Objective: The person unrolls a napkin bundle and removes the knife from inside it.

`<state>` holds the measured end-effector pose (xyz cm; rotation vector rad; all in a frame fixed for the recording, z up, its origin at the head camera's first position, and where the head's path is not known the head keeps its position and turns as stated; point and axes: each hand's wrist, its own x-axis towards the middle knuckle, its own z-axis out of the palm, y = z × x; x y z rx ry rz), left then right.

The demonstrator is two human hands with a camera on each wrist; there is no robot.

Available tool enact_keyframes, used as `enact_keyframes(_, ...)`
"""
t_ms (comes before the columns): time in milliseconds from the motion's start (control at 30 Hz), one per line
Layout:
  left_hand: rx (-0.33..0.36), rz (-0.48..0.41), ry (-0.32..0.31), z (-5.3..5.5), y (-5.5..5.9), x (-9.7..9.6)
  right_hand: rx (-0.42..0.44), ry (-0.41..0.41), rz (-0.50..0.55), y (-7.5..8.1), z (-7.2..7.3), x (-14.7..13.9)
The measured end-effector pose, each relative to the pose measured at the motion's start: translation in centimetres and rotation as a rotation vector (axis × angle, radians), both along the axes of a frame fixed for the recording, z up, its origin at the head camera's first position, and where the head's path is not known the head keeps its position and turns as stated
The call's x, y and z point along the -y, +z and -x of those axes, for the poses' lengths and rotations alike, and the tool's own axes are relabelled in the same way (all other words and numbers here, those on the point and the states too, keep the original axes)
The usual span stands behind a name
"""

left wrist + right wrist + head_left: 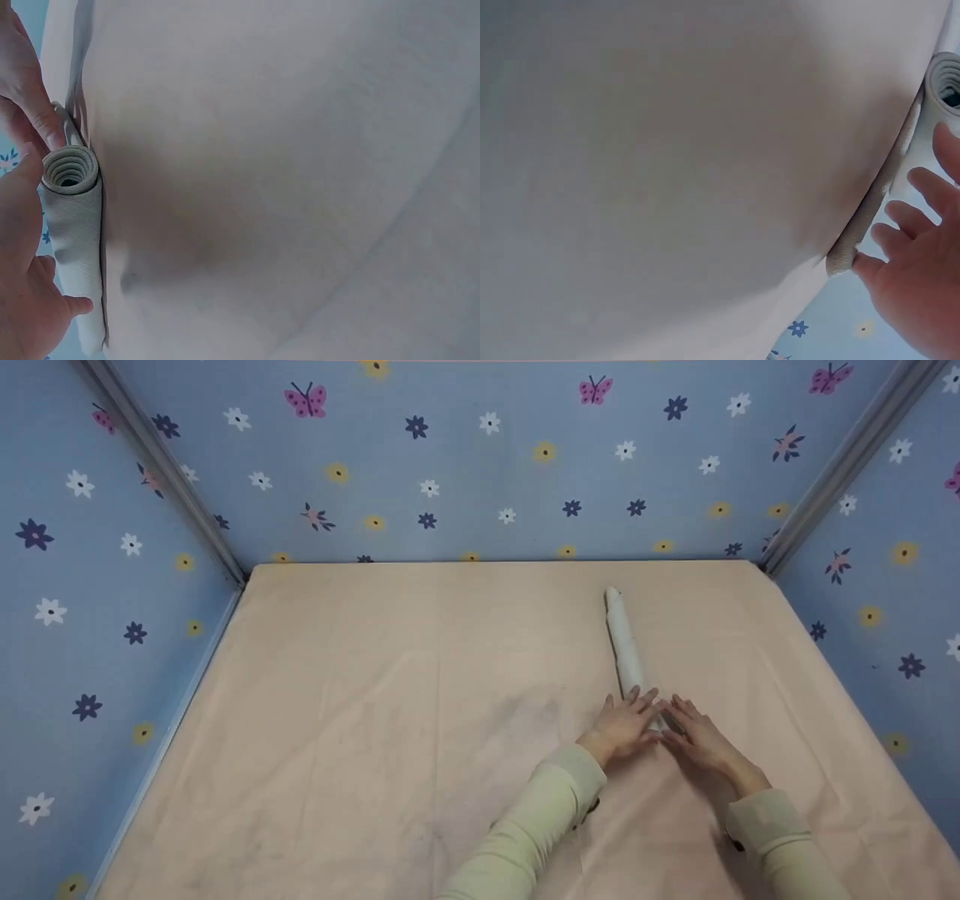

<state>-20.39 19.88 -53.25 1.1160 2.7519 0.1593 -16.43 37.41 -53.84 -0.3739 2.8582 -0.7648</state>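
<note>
Nearest me, my pale sleeves reach in over the right part of the cloth covering the table. Past the cuffs, my left hand lies on the near part of the roll, fingers spread and laid along it, pinching nothing that I can see. My right hand comes in from the other side, fingers extended and a little apart; one of them seems to touch the corner of the loose edge, though I can't tell how firmly.

I judge that I'm rolling this up, with only a narrow flap left unwound. To do it well, I'd press evenly with both hands instead of pushing harder at one end, so that the coils don't slide out into a cone. I'd smooth the flap flat against the body, corner first, and hold it there with flat fingertips; a hard squeeze could flatten the hollow middle. The near end shows neat, close coils, a good sign that the winding is tight enough.

Beyond my fingers the roll runs away from me, slightly slanted, its far tip short of the table's back edge. Behind that stands the blue flowered wall.
</note>
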Motion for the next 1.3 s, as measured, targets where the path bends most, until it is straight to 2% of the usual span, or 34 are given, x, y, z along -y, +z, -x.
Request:
enact_keyframes(167, 0.019, -0.001, -0.002, 0.0, -0.2, 0.1, 0.048, 0.001, -0.040, -0.1, -0.1, 0.1)
enact_keyframes(267, 0.025, 0.003, -0.004, 0.0, -0.4, 0.1, 0.049, 0.006, -0.066, -0.1, -0.2, 0.2)
enact_keyframes(633, 0.012, -0.008, 0.015, -0.1, -0.6, 0.3, -0.027, -0.005, -0.159, -0.9, -0.4, 0.9)
enact_keyframes(933, 0.001, -0.022, 0.007, -0.4, -0.3, 0.9, 0.008, -0.010, -0.172, -1.3, -0.5, 0.7)
enact_keyframes(1167, 0.053, -0.047, 0.027, -0.2, 0.0, 0.8, 0.008, -0.017, -0.184, -1.3, -0.5, 0.8)
enact_keyframes(1300, 0.051, -0.053, 0.045, -0.3, 0.1, 0.8, 0.021, -0.016, -0.196, -1.3, -0.4, 0.8)
